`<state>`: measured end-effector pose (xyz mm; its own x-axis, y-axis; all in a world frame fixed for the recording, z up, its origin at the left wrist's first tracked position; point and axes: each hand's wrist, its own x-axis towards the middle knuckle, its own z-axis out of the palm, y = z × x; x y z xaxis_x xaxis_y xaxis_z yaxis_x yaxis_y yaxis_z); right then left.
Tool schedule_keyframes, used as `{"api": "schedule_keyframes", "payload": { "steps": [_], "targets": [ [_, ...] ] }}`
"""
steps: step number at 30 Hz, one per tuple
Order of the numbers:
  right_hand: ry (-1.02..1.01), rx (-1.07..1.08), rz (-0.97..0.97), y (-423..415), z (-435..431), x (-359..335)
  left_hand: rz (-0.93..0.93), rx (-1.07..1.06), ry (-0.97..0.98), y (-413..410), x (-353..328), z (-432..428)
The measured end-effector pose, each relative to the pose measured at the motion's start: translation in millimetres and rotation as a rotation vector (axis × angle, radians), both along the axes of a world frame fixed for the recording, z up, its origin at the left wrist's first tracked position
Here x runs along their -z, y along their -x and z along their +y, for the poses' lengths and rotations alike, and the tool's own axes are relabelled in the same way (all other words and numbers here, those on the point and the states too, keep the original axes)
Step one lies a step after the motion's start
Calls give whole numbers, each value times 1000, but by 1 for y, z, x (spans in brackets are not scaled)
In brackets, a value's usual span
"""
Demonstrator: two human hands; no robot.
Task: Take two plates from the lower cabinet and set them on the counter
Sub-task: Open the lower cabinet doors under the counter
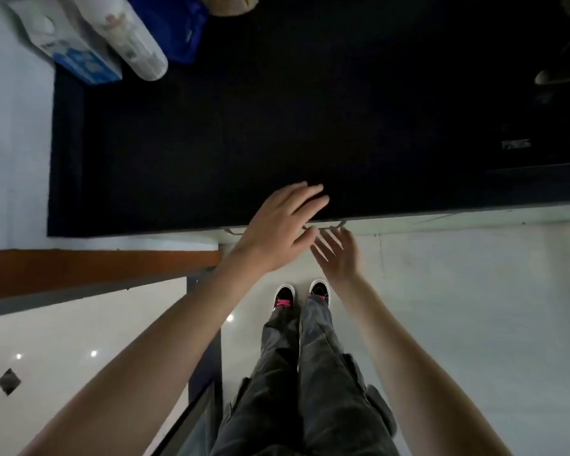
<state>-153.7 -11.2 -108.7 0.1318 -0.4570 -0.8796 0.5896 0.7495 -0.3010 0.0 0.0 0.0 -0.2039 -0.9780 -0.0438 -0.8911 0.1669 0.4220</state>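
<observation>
Two bare hands reach out at the front edge of the black counter (277, 126), and both are empty. The left hand (280, 232) is spread flat with its fingers apart, and its fingertips lie over the counter's front edge. The right hand (338, 253) is just beside it, lower down in front of the counter, with the palm turned up and the fingers apart and a little bent. It is close under two small metal handles (338, 222) that stick out just below the counter's edge. The plates cannot be seen anywhere, and the cabinet under the counter is hidden from this high view, so its doors cannot be made out. Below the counter's edge is a pale shiny floor (474, 307), and on it stand two dark shoes (285, 296) with pink laces under grey trousers (310, 373). At the far left corner of the counter sit a blue and white box (79, 57), a white bottle (135, 37) and a blue bag (185, 31), close together. To the left of the counter runs a brown wooden strip (96, 268).
</observation>
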Motion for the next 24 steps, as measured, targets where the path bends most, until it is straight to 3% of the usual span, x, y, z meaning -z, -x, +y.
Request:
{"api": "schedule_keyframes", "payload": {
  "steps": [6,12,20,24],
  "targets": [
    [63,172,-135,-24,0,17,-198,304,-43,22,42,-75],
    [106,238,-193,-18,21,26,-194,307,101,16,65,-81],
    [129,95,80,52,93,23,-201,320,124,16,66,-80],
    [168,-147,411,76,113,4,-193,327,121,17,65,-81]
  ]
}}
